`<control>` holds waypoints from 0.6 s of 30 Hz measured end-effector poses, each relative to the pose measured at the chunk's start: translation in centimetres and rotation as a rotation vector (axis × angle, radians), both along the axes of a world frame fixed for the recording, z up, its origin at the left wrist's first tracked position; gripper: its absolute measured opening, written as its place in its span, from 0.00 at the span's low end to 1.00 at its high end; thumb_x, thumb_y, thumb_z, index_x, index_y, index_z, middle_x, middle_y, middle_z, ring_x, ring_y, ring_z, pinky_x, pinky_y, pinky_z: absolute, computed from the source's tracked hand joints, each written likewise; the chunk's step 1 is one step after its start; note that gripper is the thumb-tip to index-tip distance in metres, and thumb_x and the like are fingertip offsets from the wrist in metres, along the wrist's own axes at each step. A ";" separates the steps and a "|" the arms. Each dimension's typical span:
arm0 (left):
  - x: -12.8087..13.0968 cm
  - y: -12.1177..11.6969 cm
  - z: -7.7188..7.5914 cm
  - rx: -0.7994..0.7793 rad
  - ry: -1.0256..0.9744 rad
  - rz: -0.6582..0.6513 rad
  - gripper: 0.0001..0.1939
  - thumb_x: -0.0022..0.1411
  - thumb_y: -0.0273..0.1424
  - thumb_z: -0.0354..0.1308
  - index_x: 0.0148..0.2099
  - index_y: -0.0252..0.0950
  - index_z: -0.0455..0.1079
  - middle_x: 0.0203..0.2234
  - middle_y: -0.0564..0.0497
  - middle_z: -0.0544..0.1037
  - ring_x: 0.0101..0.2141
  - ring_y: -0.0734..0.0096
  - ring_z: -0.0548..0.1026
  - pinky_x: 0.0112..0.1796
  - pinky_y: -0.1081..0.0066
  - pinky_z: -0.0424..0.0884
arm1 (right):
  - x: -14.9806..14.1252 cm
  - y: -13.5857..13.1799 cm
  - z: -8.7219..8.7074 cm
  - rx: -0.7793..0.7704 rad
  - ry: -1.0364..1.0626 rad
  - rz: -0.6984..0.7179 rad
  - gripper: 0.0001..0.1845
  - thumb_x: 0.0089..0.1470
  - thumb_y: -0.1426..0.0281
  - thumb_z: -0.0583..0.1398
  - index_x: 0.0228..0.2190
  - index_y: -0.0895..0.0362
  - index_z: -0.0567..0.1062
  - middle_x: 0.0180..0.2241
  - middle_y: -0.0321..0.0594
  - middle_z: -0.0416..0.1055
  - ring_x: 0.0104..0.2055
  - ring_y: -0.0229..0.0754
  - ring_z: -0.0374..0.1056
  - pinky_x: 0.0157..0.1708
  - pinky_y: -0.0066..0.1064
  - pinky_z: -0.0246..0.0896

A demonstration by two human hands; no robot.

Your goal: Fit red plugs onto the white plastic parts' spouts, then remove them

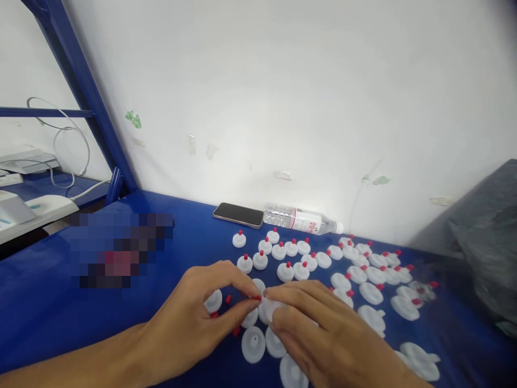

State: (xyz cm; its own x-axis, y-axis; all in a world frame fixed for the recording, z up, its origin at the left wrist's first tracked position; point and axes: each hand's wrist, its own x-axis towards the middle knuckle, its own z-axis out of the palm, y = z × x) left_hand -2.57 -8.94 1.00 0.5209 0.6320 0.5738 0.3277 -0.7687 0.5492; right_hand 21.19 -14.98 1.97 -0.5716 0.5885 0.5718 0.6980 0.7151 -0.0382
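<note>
Between thumb and forefinger, my left hand (205,310) pinches a small red cap (256,297). My right hand (319,318) grips a white round plastic lid (271,309), partly hidden by its fingers. The red cap is held right against the lid's edge; whether it is seated there I cannot tell. Loose red caps, such as one (228,299), lie under my left hand. Several white lids without red caps lie around and below my hands, among them one (253,345) with its nozzle facing up.
Many white lids with red caps (285,271) stand on the blue table (169,237) beyond and right of my hands. A phone (238,215) and a clear plastic bottle (301,218) lie along the wall. At far right is a dark plastic bag (484,242); a blue frame (89,97) rises left.
</note>
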 end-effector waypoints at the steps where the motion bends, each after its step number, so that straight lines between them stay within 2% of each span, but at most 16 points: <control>1: 0.0 0.0 0.0 -0.036 -0.053 -0.007 0.03 0.71 0.33 0.63 0.42 0.48 0.78 0.34 0.60 0.86 0.34 0.70 0.84 0.37 0.73 0.81 | 0.1 -0.1 0.0 0.006 -0.008 -0.006 0.17 0.65 0.76 0.56 0.46 0.47 0.80 0.52 0.33 0.84 0.50 0.42 0.81 0.54 0.33 0.79; 4: -0.1 0.0 -0.3 -0.103 -0.124 -0.036 0.03 0.71 0.34 0.65 0.44 0.50 0.79 0.34 0.61 0.85 0.35 0.71 0.83 0.39 0.73 0.80 | 0.3 -0.2 -0.2 0.049 -0.040 -0.053 0.16 0.64 0.76 0.56 0.43 0.47 0.80 0.56 0.34 0.82 0.53 0.44 0.80 0.56 0.34 0.79; 8: 0.0 0.3 -0.7 -0.003 -0.051 -0.040 0.06 0.77 0.36 0.59 0.48 0.49 0.78 0.37 0.57 0.86 0.37 0.69 0.83 0.41 0.70 0.80 | 0.4 -0.2 -0.9 0.090 -0.078 -0.084 0.16 0.63 0.78 0.56 0.40 0.48 0.80 0.57 0.34 0.82 0.55 0.45 0.80 0.58 0.36 0.78; 13: 0.1 0.2 -1.0 0.163 -0.044 -0.117 0.08 0.79 0.32 0.54 0.47 0.44 0.74 0.36 0.53 0.86 0.35 0.66 0.82 0.35 0.68 0.79 | 0.2 -0.5 -2.2 0.120 -0.120 -0.076 0.22 0.62 0.79 0.53 0.49 0.51 0.80 0.54 0.38 0.83 0.55 0.48 0.80 0.58 0.39 0.78; 15: 0.2 0.1 -1.0 0.182 -0.061 -0.115 0.07 0.78 0.29 0.54 0.46 0.44 0.73 0.33 0.54 0.85 0.32 0.67 0.81 0.33 0.68 0.79 | 0.1 -0.6 -2.4 0.142 -0.144 -0.074 0.22 0.62 0.79 0.54 0.50 0.51 0.80 0.55 0.39 0.83 0.56 0.48 0.80 0.57 0.39 0.78; 18: 0.2 0.0 -0.8 0.173 -0.066 -0.109 0.08 0.78 0.29 0.53 0.47 0.46 0.72 0.29 0.56 0.83 0.29 0.68 0.79 0.31 0.68 0.79 | -0.2 -0.7 -2.2 0.179 -0.152 -0.070 0.18 0.63 0.76 0.56 0.46 0.50 0.82 0.53 0.40 0.84 0.55 0.49 0.81 0.57 0.40 0.79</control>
